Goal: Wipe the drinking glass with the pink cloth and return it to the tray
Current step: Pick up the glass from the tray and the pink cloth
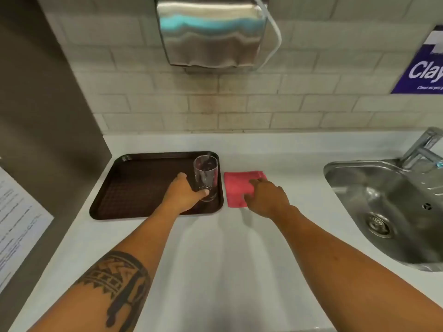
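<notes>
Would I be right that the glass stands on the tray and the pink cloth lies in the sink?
Not quite: the head view shows the pink cloth on the counter, between tray and sink. The glass does stand on the tray.

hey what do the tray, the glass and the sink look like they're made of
Tray: probably moulded plastic, dark brown, with a fine grid texture and raised rim. Drinking glass: clear, likely glass, though clear plastic can't be ruled out; the tray shows through it. Sink: stainless steel by its brushed, reflective grey sheen.
</notes>
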The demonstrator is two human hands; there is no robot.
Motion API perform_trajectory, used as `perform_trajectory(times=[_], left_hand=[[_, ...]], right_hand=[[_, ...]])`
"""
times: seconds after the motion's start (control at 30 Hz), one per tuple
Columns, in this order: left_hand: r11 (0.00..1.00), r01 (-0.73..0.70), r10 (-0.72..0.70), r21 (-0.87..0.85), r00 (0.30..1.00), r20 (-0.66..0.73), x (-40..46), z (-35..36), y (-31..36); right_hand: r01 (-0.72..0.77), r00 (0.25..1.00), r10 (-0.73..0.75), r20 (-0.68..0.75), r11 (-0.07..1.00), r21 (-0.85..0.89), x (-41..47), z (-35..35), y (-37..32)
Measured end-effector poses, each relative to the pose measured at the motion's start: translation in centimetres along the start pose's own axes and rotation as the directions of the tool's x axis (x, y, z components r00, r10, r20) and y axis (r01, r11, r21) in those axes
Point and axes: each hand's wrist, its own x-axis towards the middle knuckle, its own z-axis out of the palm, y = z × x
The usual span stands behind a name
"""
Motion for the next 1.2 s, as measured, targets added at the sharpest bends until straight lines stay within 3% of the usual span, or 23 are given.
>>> perform_trajectory(times=[0.17,0.47,0.83,1.2], left_hand=[[0.990,-0.051,0.063,-0.133,0.995,0.084,2.4,0.7,-1.2],[0.950,-0.089,0.099,-0.298,0.995,0.020,4.8,3.6,-2.6],[0.913,-0.083,0.089,-0.399,0.996,-0.004,4.7,4.5,-1.9],[0.721,0.142,-0.055,-0.678,0.987,0.148,2.8,5.7,-0.6]], right_hand=[[-0.042,0.997,0.040,0.066,0.999,0.023,3.1,1.1,0.0],[0.012,0.984,-0.016,0.177,1.000,0.026,7.3,3.9,1.2],[0.055,0.996,-0.052,0.077,0.998,-0.043,8.2,6.0,2.1],[0.063,0.993,-0.063,-0.101,0.998,-0.006,7.4,7.7,2.2]])
